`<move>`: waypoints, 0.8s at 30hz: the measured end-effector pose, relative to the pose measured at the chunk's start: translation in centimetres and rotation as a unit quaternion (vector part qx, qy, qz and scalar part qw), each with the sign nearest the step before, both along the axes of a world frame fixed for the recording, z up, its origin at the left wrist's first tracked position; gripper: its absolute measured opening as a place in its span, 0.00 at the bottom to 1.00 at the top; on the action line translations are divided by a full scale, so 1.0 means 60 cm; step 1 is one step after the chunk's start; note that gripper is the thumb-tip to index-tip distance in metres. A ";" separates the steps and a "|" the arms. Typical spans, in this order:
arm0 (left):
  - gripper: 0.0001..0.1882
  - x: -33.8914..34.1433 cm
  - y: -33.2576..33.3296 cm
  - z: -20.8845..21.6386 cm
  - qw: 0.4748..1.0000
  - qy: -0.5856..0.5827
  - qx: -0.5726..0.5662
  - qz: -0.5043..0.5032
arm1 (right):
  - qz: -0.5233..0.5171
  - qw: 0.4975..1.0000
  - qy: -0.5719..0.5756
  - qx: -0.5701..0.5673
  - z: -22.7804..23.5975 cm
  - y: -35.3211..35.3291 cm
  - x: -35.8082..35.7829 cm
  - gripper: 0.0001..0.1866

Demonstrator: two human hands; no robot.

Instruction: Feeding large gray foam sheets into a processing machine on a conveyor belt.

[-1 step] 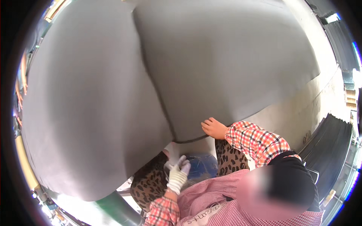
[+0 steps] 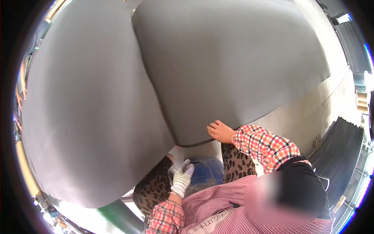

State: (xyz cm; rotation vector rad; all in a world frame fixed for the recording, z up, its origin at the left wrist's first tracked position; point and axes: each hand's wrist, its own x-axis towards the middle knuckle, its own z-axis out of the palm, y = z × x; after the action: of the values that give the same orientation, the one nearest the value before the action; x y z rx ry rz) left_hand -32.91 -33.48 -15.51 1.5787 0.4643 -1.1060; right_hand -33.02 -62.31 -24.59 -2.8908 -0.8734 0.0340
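Two large dark grey sheets take up most of the view: a left sheet (image 2: 89, 101) bulging toward me and a right sheet (image 2: 230, 74) with a dark edge along its left side. My bare right hand (image 2: 221, 132) lies on the near edge of the right sheet, palm down, fingers slightly bent on its surface. Whether the thumb goes under the edge is hidden. My left hand (image 2: 181, 178) wears a white striped glove. It hangs above my left thigh, below the corner where the sheets meet, fingers loosely apart and nothing visible in them.
Between my knees is a blue, plastic-wrapped object (image 2: 205, 171). At right, a pale worn surface (image 2: 302, 119) shows past the sheet, with a stack of dark sheets (image 2: 337, 152) beside it. A green cylinder (image 2: 120, 216) stands at lower left.
The right sheet's left edge and near corner have shifted slightly left. My gloved left hand has moved a little left and its fingers have turned. The right hand is almost where it was.
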 end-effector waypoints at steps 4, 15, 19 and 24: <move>0.27 -0.019 0.035 -0.167 0.970 0.170 -0.068 0.159 | 0.034 0.997 0.053 0.047 -0.030 -0.026 -0.022 0.10; 0.60 0.171 -0.040 -0.198 0.946 0.055 0.062 0.313 | -0.080 0.950 0.025 0.302 0.197 -0.073 0.006 0.09; 0.53 0.292 -0.081 -0.135 0.958 0.018 -0.112 0.262 | -0.098 0.940 -0.011 0.327 0.293 -0.091 -0.011 0.09; 0.35 0.476 -0.152 0.025 0.951 -0.083 -0.246 0.171 | -0.118 0.934 -0.062 0.331 0.383 -0.131 -0.045 0.07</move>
State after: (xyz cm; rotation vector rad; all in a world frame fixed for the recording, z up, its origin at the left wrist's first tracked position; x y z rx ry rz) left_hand -4.37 -42.62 -13.99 1.0886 0.3025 -0.7422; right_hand -35.69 -70.19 -1.59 -2.3418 -0.4240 -0.3912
